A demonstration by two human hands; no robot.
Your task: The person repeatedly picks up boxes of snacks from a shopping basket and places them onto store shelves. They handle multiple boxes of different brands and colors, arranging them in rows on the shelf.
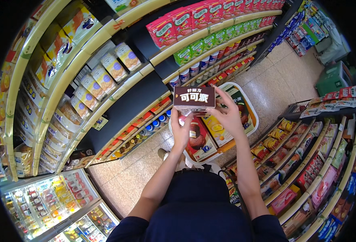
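Observation:
A dark brown carton of chocolate pies (194,96) is held up between both hands. My left hand (181,128) grips its lower left corner, thumb towards the near side. Around the right side of the carton, the fingers and thumb of my right hand (226,113) are curved. Below the hands stands a white-rimmed basket (254,106) with several larger flat cartons in it: a red and cream one (200,145), a yellow one (219,130) and a dark green one (241,106). The basket's near rim lies close to my feet.
Curved shelves (120,113) on the left hold packaged bread and white-purple boxes (116,66). Pink boxes (182,22) and green boxes (197,46) line the far shelves. Snack packets (270,142) fill the right shelves. A lit glass cooler (49,202) is at lower left, a green bin (332,78) at right.

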